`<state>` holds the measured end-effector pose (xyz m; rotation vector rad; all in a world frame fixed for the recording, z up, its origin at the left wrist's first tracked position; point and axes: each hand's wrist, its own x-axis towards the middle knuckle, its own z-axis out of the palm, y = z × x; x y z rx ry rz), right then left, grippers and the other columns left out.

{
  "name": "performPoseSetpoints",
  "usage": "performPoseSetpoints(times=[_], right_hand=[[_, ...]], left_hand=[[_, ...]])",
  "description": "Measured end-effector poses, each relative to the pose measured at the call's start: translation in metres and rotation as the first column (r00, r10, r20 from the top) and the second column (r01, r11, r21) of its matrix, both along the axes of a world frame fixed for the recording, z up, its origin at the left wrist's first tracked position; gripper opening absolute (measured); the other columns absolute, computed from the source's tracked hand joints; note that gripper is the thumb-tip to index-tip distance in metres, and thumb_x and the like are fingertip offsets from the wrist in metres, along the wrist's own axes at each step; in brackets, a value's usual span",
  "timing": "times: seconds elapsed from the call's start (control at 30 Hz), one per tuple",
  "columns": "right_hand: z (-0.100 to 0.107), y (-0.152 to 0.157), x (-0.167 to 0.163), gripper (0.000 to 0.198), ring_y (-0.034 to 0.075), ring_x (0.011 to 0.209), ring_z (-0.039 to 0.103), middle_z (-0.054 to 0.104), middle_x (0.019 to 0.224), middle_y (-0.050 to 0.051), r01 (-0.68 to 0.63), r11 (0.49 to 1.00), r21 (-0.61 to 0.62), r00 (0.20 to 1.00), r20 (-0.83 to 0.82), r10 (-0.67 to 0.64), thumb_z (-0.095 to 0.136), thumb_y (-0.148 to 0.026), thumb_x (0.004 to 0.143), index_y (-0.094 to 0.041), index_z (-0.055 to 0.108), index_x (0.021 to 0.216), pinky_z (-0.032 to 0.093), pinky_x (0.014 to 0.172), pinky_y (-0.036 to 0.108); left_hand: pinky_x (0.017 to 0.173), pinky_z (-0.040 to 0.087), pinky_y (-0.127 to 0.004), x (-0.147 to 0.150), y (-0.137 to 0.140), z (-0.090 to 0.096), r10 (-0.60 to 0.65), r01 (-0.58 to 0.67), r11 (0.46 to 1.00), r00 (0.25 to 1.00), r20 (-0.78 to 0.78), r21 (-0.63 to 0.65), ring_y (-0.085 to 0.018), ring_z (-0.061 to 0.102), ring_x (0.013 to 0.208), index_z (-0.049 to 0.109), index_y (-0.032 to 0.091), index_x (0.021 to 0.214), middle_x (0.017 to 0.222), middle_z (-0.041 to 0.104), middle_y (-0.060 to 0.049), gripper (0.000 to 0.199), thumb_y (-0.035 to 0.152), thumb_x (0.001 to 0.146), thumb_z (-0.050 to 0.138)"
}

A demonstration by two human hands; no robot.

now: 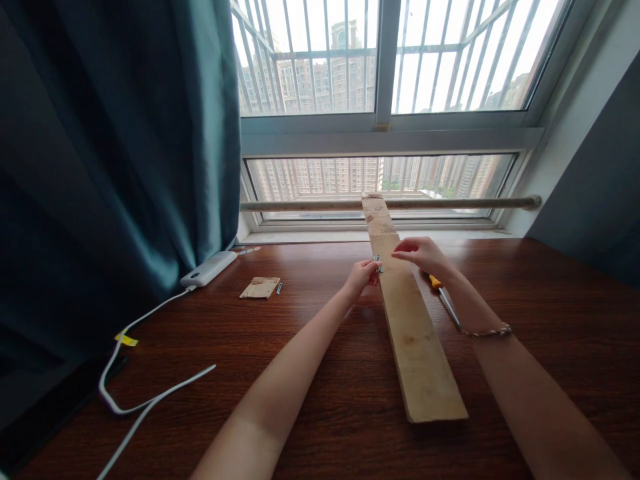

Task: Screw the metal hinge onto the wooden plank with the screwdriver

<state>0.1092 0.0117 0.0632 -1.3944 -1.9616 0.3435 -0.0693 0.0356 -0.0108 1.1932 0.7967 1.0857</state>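
Note:
A long wooden board (pixel 415 333) lies lengthwise on the dark wood table, its far end at the window rail. At the board's left edge, my left hand (pixel 364 275) is closed on a small shiny metal fitting (pixel 378 264), whose exact kind is too small to tell. My right hand (pixel 420 255) hovers over the board's right side, thumb and fingers pinched together; anything between them is too small to make out. Beside my right wrist lies a screwdriver (pixel 436 282) with an orange handle, partly covered by my forearm.
Left of the board, a small square wood piece (pixel 260 287) lies beside small metal screws (pixel 279 289). A white power bank (pixel 209 269) with a white cable (pixel 150 404) sits by the blue curtain (pixel 200 133). A horizontal rail (pixel 310 206) crosses before the window.

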Motion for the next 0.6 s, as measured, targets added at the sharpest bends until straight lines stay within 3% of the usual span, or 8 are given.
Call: performPoseSetpoints(times=[0.07, 0.1, 0.3, 0.6], right_hand=[[-0.002, -0.003, -0.014, 0.026, 0.017, 0.066, 0.06, 0.068, 0.069, 0.002, -0.2, 0.979, -0.042, 0.979, -0.054, 0.198, 0.07, -0.041, 0.067, -0.017, 0.07, 0.075, 0.045, 0.059, 0.025], [-0.005, -0.004, -0.02, 0.024, 0.016, 0.064, 0.059, 0.067, 0.066, 0.001, -0.216, 0.974, -0.061, 0.976, -0.051, 0.213, 0.072, -0.039, 0.065, -0.017, 0.071, 0.074, 0.044, 0.057, 0.024], [-0.018, -0.005, -0.03, 0.017, 0.014, 0.06, 0.056, 0.066, 0.061, 0.001, -0.098, 0.995, -0.035, 0.995, 0.0, 0.099, 0.069, -0.033, 0.066, -0.017, 0.072, 0.07, 0.039, 0.054, 0.022], [-0.02, -0.006, -0.029, 0.023, 0.014, 0.06, 0.057, 0.067, 0.063, 0.001, -0.131, 0.991, -0.035, 0.985, -0.114, 0.126, 0.067, -0.038, 0.069, -0.016, 0.073, 0.074, 0.038, 0.055, 0.022]], left_hand=[[0.041, 0.033, -0.02, 0.0, 0.0, 0.0, 0.006, -0.006, 1.0, 1.0, -0.005, 0.005, -0.007, 0.044, 0.039, 0.057, 0.013, 0.065, 0.048, 0.05, 0.002, 0.019, 0.031, 0.071, 0.061], [0.041, 0.033, -0.02, 0.0, 0.0, 0.001, 0.008, -0.008, 1.0, 1.0, -0.006, 0.007, -0.007, 0.043, 0.038, 0.058, 0.013, 0.066, 0.047, 0.049, 0.003, 0.017, 0.029, 0.071, 0.06], [0.041, 0.034, -0.02, 0.0, -0.001, 0.0, -0.011, 0.011, 1.0, 1.0, 0.022, 0.004, -0.007, 0.044, 0.038, 0.058, 0.012, 0.066, 0.048, 0.05, 0.002, 0.015, 0.027, 0.071, 0.058], [0.043, 0.036, -0.021, -0.001, -0.002, 0.004, -0.011, 0.011, 1.0, 1.0, 0.016, -0.029, -0.007, 0.044, 0.04, 0.057, 0.013, 0.065, 0.051, 0.05, 0.002, 0.016, 0.029, 0.071, 0.059]])
